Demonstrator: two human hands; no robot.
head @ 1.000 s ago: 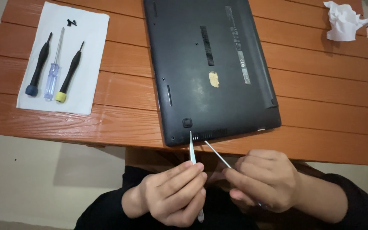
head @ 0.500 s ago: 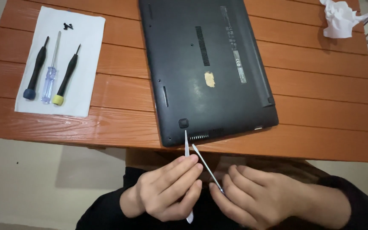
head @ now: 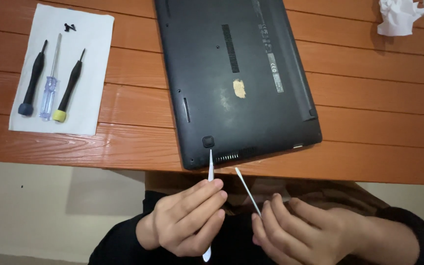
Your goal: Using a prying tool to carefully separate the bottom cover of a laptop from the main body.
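Note:
A dark grey laptop [head: 241,73] lies bottom side up on the orange wooden table [head: 379,103], its near corner over the table's edge. My left hand [head: 185,223] grips a thin white pry tool [head: 210,169] whose tip touches the laptop's near edge beside a square rubber foot [head: 208,142]. My right hand [head: 303,235] holds a second thin white pry tool [head: 247,191] by its lower end; its tip points up toward the laptop's edge and stands a little short of it.
A white sheet [head: 62,68] at the table's left carries three screwdrivers [head: 50,81] and a few small black screws [head: 69,27]. A crumpled white tissue [head: 399,17] lies at the far right. Pale floor shows below the table's near edge.
The right hand's tool swung left until it crossed close to the left tool, then moved back right and apart. The left hand's tool stayed at the laptop's edge.

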